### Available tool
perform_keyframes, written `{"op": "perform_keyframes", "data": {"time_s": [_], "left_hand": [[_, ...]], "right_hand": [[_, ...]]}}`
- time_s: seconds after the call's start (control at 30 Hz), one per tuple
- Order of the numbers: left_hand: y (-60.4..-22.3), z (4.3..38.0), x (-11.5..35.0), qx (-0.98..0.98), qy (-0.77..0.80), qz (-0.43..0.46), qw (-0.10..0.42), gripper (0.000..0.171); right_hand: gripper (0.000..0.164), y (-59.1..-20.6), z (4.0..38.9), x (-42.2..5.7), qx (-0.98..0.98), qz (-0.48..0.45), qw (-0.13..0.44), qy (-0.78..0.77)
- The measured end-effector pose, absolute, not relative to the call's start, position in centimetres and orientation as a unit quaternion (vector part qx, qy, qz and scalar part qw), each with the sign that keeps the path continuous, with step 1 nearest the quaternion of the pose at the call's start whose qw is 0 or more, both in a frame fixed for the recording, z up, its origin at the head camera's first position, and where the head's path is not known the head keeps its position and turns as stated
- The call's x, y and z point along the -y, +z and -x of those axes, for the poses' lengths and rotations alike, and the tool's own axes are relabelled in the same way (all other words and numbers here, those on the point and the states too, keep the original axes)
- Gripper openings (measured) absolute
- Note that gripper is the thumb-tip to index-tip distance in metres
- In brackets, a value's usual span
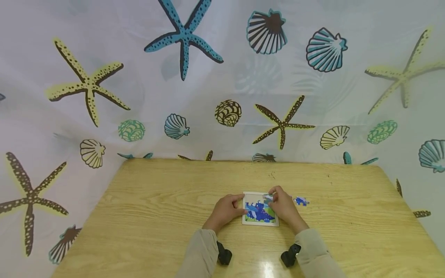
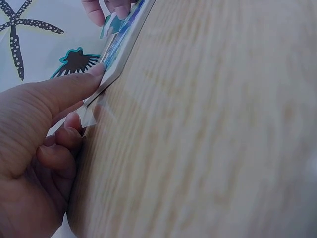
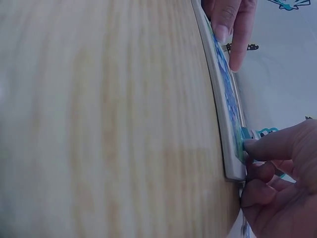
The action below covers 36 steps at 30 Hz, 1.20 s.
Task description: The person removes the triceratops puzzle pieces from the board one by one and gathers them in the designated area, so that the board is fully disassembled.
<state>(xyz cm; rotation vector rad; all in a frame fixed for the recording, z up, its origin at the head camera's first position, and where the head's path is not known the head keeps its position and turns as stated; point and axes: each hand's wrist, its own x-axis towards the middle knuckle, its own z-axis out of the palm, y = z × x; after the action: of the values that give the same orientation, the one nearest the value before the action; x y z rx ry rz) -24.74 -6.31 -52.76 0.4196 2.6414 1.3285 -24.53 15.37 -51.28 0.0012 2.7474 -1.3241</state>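
Note:
A small square jigsaw puzzle in a white frame [image 1: 260,223] lies on the table, showing a blue dinosaur picture. My left hand [image 1: 225,211] holds the frame's left side, thumb over the picture edge and index finger at the upper left corner. In the left wrist view the thumb [image 2: 74,89] presses on the frame while the other fingers curl beside it. Between thumb and index finger, my right hand [image 1: 285,206] pinches a teal and white puzzle piece [image 1: 267,198] over the upper right of the frame. The right fingers partly hide that piece.
A loose blue and white puzzle piece [image 1: 301,200] lies right of the frame, beside the right hand. The wooden table [image 1: 156,200] meets a shell-and-starfish patterned cloth [image 1: 208,143] at its back and sides. Dark wrist cameras [image 1: 224,255] sit below both wrists.

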Motion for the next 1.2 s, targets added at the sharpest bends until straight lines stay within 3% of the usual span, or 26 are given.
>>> {"op": "perform_keyframes", "data": {"time_s": [0.5,1.2], "left_hand": [[-52.9,24.6,6.1,-0.885,0.438,-0.139,0.077,0.057],[-53.0,24.9,6.3,-0.888,0.433,-0.138,0.072,0.058]], "right_hand": [[0.018,-51.1,24.4,-17.6,-0.850,-0.031,0.004,-0.526],[0.029,-50.6,23.4,-26.4,-0.841,-0.118,-0.006,-0.528]]}}
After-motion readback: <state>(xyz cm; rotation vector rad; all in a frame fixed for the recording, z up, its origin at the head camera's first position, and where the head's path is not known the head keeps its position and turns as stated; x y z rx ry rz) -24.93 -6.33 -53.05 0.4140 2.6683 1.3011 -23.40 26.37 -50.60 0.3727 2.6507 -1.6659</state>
